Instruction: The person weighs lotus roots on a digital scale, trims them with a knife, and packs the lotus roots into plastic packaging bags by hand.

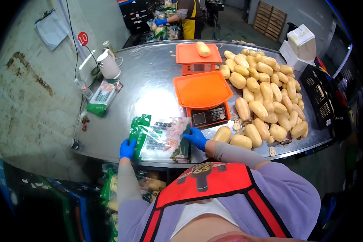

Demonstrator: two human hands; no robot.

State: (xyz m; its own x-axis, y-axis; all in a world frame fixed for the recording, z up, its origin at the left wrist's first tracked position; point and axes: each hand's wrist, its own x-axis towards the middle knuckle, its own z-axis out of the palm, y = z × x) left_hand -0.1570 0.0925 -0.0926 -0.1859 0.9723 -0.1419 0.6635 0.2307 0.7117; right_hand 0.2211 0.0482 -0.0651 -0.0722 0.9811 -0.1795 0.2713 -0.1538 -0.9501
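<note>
Printed pouches (159, 139) are stacked at the near edge of the steel table (109, 137), flanked by the left hand (127, 148) and right hand (197, 138); whether either hand is closed on them cannot quite be told. Slick edges are best squared with light, even pressure.

At ten o'clock, a white kettle (109, 65) stands near a clear bottle (84, 88); a round red "10" sign (82, 38) and a clipboard (52, 31) hang beyond. Another person (188, 12) is at twelve, a wooden pallet (269, 20) towards one, white foam boxes (300, 44) at two, a black crate (316, 97) near three.
</note>
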